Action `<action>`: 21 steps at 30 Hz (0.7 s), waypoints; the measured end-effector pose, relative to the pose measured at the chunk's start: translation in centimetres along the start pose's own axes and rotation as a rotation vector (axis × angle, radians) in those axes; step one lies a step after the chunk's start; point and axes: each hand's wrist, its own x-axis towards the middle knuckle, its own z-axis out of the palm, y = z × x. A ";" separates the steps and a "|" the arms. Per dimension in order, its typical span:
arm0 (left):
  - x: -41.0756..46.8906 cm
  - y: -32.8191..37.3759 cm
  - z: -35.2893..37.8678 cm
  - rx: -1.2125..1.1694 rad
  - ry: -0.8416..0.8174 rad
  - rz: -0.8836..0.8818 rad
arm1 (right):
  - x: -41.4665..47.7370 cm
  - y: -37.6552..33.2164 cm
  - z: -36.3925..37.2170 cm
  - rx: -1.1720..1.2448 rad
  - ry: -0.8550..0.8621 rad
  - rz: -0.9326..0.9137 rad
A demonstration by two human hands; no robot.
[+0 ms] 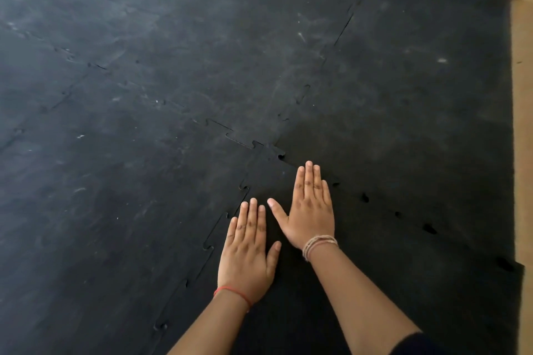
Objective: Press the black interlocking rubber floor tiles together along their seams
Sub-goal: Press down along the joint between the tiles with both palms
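Both palms lie flat, fingers spread, on the black tiles (389, 124) — left hand (248, 256) beside the puzzle seam (213, 239), right hand (310, 210) beyond it.

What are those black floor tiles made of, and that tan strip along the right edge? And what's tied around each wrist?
Black tiles: they look like matte rubber, dull and scuffed with pale dusty marks, with jigsaw-cut seams.
Tan strip: probably wood or wood-look flooring, smooth and light brown; too little shows to be sure.
Left wrist band: a thin red thread.
Right wrist band: several wraps of pale, twine-like cord.
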 end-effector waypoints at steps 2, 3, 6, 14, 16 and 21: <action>0.3 0.0 -0.8 -0.019 -0.014 -0.003 | -0.1 -0.1 -0.1 0.016 0.022 -0.002; 0.9 -0.1 -1.2 -0.012 0.009 0.017 | -0.2 -0.1 -0.2 0.034 0.038 0.003; 5.4 -0.7 -2.2 -0.136 0.039 0.035 | 0.0 -0.1 -0.2 0.116 0.132 0.122; 14.9 -0.1 -4.8 -0.374 -0.072 0.014 | 0.8 0.1 -0.5 0.158 0.164 0.331; 15.0 0.3 -5.5 -0.445 0.006 -0.010 | 0.7 0.2 -0.5 0.148 0.141 0.324; 13.4 1.7 -8.1 -0.683 0.339 -0.049 | 0.4 0.7 -1.5 0.236 0.278 0.297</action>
